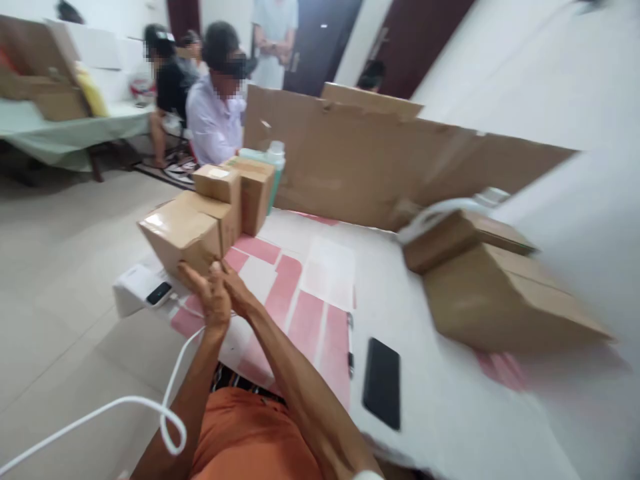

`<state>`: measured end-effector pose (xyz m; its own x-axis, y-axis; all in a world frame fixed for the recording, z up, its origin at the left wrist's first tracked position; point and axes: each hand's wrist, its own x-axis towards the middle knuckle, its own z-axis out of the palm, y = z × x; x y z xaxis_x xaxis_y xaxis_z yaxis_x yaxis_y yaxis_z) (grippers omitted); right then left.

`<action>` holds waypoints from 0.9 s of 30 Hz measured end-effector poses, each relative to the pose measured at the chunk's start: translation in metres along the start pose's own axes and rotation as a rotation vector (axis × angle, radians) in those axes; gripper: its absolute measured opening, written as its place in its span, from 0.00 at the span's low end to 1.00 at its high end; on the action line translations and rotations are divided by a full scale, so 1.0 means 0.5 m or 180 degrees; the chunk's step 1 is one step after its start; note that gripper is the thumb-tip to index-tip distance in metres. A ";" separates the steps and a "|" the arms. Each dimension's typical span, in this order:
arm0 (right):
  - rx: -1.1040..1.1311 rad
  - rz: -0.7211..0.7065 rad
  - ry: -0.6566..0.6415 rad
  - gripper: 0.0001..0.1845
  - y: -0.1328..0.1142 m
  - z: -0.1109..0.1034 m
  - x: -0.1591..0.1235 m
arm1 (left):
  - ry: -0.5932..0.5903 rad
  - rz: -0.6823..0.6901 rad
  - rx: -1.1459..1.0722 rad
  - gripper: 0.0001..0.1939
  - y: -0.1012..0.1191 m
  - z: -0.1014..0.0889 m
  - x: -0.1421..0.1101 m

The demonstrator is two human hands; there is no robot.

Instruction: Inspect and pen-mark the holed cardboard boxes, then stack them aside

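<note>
At the table's left side, a brown cardboard box [180, 230] stands with its near face toward me. My left hand [211, 300] is up against that face, its fingers stretched out along the lower edge. Close beside it, my right hand [236, 288] reaches to the box's near right corner. Its fingers look extended, though the left hand and blur partly cover them. I see nothing gripped in either hand. Behind the box stand a smaller carton [219, 183] and a taller carton [255, 193]. A small black-faced device [159, 294] with a white cable lies left of my hands.
A black phone [383, 383] and a pen [351, 347] lie on the white-covered table. Larger cardboard boxes [505, 300] stand at the right. A cardboard panel [345, 157] closes off the back. The white cable [173, 393] loops over my left forearm. Other people sit beyond.
</note>
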<state>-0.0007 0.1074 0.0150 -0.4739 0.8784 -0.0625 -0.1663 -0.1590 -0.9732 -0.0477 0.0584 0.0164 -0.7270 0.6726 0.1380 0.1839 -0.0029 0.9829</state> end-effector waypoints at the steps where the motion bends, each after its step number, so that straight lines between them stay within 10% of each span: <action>1: 0.0102 0.0074 -0.0035 0.41 0.000 -0.006 -0.006 | 0.0005 0.0007 0.0047 0.57 0.003 -0.006 0.005; 5: -0.0083 -0.0045 -0.0003 0.49 -0.011 -0.089 -0.081 | 0.0117 0.0885 0.0187 0.55 0.025 0.000 -0.014; 7: -0.0390 -0.0355 0.0466 0.41 -0.027 -0.162 -0.157 | -0.0422 0.1260 -0.0143 0.53 0.040 0.022 -0.055; 11: -0.0902 -0.0812 0.2504 0.21 -0.079 -0.357 -0.362 | -0.1635 0.1066 -0.0742 0.46 0.057 0.084 -0.176; 13: -0.1148 -0.0854 0.4011 0.22 -0.102 -0.472 -0.464 | -0.2182 0.0821 -0.0661 0.39 0.053 0.116 -0.227; 16: -0.1136 -0.0835 0.4987 0.30 -0.127 -0.637 -0.589 | -0.2807 0.0774 -0.0493 0.33 0.044 0.157 -0.275; 21: -0.0785 -0.0643 0.5511 0.32 -0.161 -0.841 -0.688 | -0.3392 0.0879 -0.0480 0.26 0.055 0.218 -0.316; 27: -0.0477 -0.0831 0.5261 0.30 -0.201 -1.019 -0.653 | -0.3843 0.0863 -0.0279 0.25 0.091 0.327 -0.361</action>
<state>0.6115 0.0665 0.0205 0.9217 0.3859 0.0382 0.0358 0.0134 -0.9993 0.2000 0.0580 0.0162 0.4103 0.8933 0.1835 0.1546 -0.2664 0.9514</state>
